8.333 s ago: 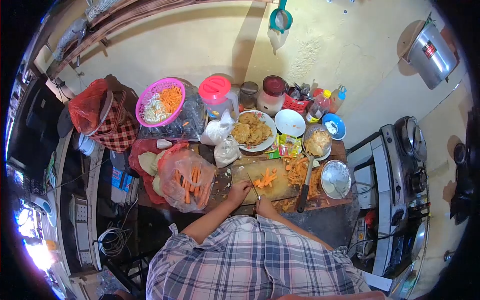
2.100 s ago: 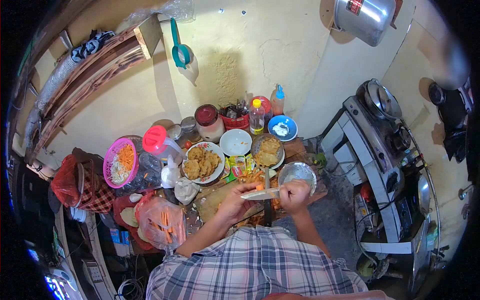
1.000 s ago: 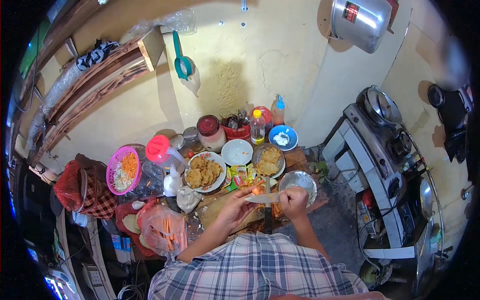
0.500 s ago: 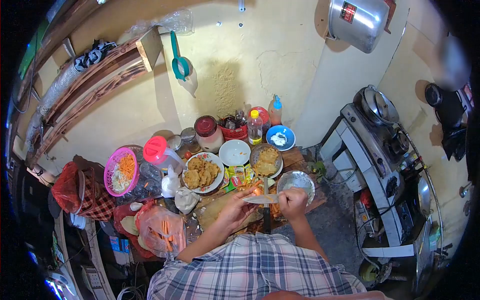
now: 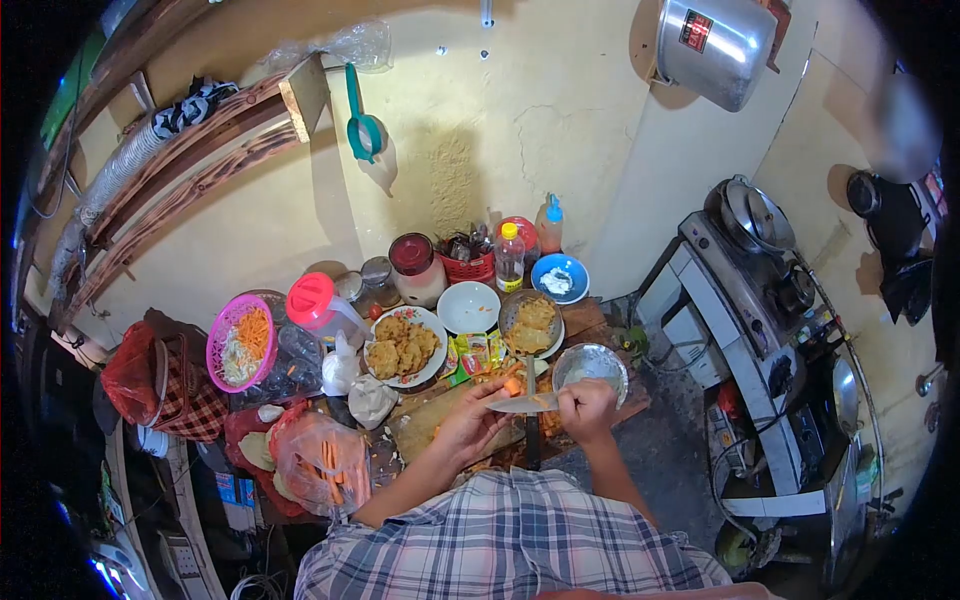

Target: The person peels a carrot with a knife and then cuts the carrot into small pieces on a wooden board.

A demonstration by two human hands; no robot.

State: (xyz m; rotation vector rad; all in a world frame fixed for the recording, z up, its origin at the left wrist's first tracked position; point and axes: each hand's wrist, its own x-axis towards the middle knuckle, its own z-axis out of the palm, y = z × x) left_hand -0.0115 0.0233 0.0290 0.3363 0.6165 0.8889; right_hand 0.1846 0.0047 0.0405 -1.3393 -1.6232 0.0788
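My right hand (image 5: pixel 588 408) is closed round the handle of a knife (image 5: pixel 524 404), its blade pointing left toward my other hand. Held in my left hand (image 5: pixel 474 421) is a carrot (image 5: pixel 514 386), its orange end showing just above the blade. Both hands are over a wooden board (image 5: pixel 425 425) with orange shreds on it. Below the knife runs the black handle (image 5: pixel 533 440) of a strainer ladle (image 5: pixel 530 322), whose bowl holds fried fritters on a plate. A metal bowl (image 5: pixel 622 372) stands just beyond my right hand.
A plate of fritters (image 5: pixel 405 346), a white bowl (image 5: pixel 468 306) and seasoning packets (image 5: pixel 475 355) stand behind my hands. To the left are a pink basket (image 5: pixel 215 345) of shredded vegetables and a bag of carrots (image 5: pixel 325 465). A stove (image 5: pixel 745 290) is at right.
The carrot's end shows more clearly above the knife blade, and the blade has tilted slightly. Both hands stay in almost the same place.
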